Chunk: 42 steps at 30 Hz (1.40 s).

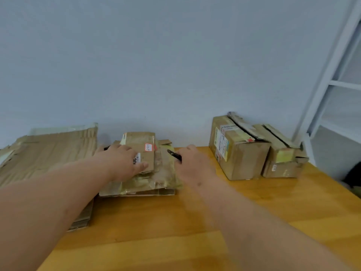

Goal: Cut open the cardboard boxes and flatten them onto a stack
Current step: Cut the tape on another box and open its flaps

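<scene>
Large flattened cardboard [48,153] at my 10 o'clock. Left hand [125,163] presses, fingers straight, on flattened box stack [148,178] at 12. Right hand [192,163] grip clamped on black cutter [174,154]. Two taped boxes [237,151] [283,159] uncut at 2 on wooden surface [195,222].

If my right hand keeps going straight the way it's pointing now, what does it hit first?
Probably the wall. The right hand, gripping a dark cutter, points away over the table's back edge, between the flattened stack and the taped box. Depth is unclear.
</scene>
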Each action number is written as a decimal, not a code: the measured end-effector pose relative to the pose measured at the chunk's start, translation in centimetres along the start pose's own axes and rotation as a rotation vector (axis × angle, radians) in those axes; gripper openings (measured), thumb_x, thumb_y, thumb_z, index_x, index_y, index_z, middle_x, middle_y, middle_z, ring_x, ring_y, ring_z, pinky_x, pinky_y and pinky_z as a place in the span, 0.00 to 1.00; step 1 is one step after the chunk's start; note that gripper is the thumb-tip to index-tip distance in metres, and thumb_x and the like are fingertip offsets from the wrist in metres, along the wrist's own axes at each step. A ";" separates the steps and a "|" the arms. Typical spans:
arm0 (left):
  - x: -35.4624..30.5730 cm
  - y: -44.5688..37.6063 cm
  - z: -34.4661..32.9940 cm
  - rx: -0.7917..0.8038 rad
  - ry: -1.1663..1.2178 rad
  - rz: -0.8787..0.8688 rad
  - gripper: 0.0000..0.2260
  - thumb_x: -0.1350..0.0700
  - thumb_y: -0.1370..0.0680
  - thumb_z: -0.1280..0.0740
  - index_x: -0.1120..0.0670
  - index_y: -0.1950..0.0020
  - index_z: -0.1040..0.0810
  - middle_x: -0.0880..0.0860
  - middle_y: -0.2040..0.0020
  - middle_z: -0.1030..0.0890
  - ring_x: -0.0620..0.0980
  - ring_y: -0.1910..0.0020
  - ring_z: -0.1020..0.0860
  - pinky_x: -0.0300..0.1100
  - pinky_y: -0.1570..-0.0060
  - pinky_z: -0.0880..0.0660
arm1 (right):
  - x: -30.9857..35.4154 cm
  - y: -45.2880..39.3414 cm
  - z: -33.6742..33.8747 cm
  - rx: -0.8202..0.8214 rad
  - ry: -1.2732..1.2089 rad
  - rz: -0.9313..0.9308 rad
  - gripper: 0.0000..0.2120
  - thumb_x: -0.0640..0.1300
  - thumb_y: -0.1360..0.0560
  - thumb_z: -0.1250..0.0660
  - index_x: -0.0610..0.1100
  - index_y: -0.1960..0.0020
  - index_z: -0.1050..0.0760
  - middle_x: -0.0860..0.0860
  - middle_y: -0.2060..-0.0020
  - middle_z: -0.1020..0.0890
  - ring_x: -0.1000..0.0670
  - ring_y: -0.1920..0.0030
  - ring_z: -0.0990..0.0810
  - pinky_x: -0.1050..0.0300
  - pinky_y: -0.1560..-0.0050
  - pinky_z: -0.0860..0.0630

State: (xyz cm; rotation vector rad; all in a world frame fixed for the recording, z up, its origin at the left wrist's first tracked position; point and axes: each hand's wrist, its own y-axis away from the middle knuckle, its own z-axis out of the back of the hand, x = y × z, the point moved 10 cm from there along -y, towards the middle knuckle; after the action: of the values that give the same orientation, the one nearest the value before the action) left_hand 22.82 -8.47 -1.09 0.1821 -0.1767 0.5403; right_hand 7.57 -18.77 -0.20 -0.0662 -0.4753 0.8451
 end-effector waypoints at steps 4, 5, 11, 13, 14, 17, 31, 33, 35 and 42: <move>-1.9 1.2 2.3 -0.054 -0.021 0.003 0.32 0.31 0.21 0.56 0.47 0.22 0.40 0.49 0.21 0.41 0.54 0.22 0.46 0.62 0.27 0.51 | -4.5 1.4 4.4 -0.114 0.048 -0.103 0.11 0.47 0.19 0.44 0.46 0.44 0.26 0.50 0.46 0.30 0.48 0.58 0.26 0.53 0.60 0.28; -2.7 1.3 2.9 -0.080 -0.023 -0.008 0.32 0.32 0.21 0.56 0.47 0.22 0.40 0.49 0.21 0.42 0.54 0.22 0.47 0.62 0.26 0.51 | -5.7 1.8 5.3 -0.145 0.049 -0.138 0.11 0.48 0.19 0.43 0.46 0.42 0.26 0.49 0.44 0.30 0.47 0.58 0.25 0.53 0.59 0.26; -9.3 0.6 6.0 -0.270 0.024 -0.135 0.30 0.33 0.20 0.54 0.46 0.22 0.42 0.49 0.20 0.45 0.52 0.21 0.50 0.59 0.24 0.54 | -12.6 3.1 9.7 -0.263 0.118 -0.396 0.25 0.53 0.22 0.38 0.46 0.28 0.37 0.43 0.25 0.44 0.39 0.45 0.22 0.52 0.59 0.30; -11.8 -0.1 6.4 -0.277 0.049 -0.181 0.30 0.34 0.20 0.53 0.47 0.21 0.43 0.49 0.20 0.46 0.52 0.21 0.52 0.59 0.24 0.55 | -14.9 2.9 10.4 -0.271 0.132 -0.488 0.34 0.60 0.24 0.36 0.46 0.25 0.42 0.42 0.23 0.48 0.38 0.41 0.23 0.52 0.59 0.30; -12.9 -0.5 6.4 -0.278 0.059 -0.200 0.30 0.34 0.20 0.52 0.47 0.21 0.43 0.49 0.20 0.46 0.52 0.21 0.52 0.59 0.24 0.55 | -16.0 2.7 10.5 -0.268 0.127 -0.529 0.39 0.63 0.26 0.34 0.46 0.24 0.43 0.42 0.22 0.50 0.38 0.39 0.24 0.52 0.59 0.30; -15.6 -1.9 6.1 -0.272 0.088 -0.235 0.30 0.34 0.20 0.51 0.46 0.21 0.44 0.49 0.20 0.45 0.52 0.21 0.52 0.60 0.24 0.55 | -18.3 2.0 10.0 -0.211 0.104 -0.614 0.47 0.71 0.32 0.33 0.47 0.23 0.45 0.41 0.22 0.51 0.36 0.36 0.25 0.52 0.59 0.31; -16.4 0.7 4.8 -0.238 0.119 -0.241 0.30 0.37 0.20 0.45 0.45 0.21 0.46 0.49 0.20 0.46 0.53 0.21 0.51 0.60 0.24 0.54 | -16.3 5.0 10.1 -0.296 -0.072 -0.484 0.38 0.68 0.35 0.30 0.52 0.32 0.36 0.44 0.35 0.37 0.43 0.54 0.26 0.50 0.55 0.24; -15.4 2.4 5.5 -0.249 0.131 -0.223 0.30 0.37 0.20 0.44 0.44 0.21 0.47 0.48 0.20 0.46 0.52 0.21 0.51 0.59 0.24 0.54 | -15.5 6.9 10.8 -0.297 -0.118 -0.470 0.38 0.68 0.34 0.31 0.53 0.31 0.36 0.45 0.35 0.36 0.43 0.51 0.26 0.51 0.54 0.25; -14.4 4.5 6.1 -0.262 0.150 -0.211 0.30 0.38 0.20 0.43 0.44 0.21 0.47 0.48 0.20 0.46 0.52 0.21 0.50 0.59 0.24 0.54 | -14.7 9.0 11.5 -0.278 -0.172 -0.454 0.38 0.67 0.34 0.30 0.54 0.31 0.36 0.47 0.36 0.35 0.45 0.50 0.29 0.53 0.55 0.29; -12.2 13.2 6.7 -0.281 0.174 -0.205 0.33 0.39 0.21 0.40 0.45 0.20 0.50 0.48 0.20 0.47 0.52 0.21 0.51 0.58 0.23 0.55 | -11.8 17.5 13.2 -0.171 -0.298 -0.362 0.43 0.63 0.41 0.22 0.54 0.31 0.33 0.51 0.37 0.30 0.48 0.39 0.28 0.49 0.39 0.28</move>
State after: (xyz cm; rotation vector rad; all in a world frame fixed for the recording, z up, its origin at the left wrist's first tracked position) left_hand 4.84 -4.80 4.43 -0.1197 -0.0616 0.3206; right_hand -17.10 -17.48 2.94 -0.0098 -0.8130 0.4577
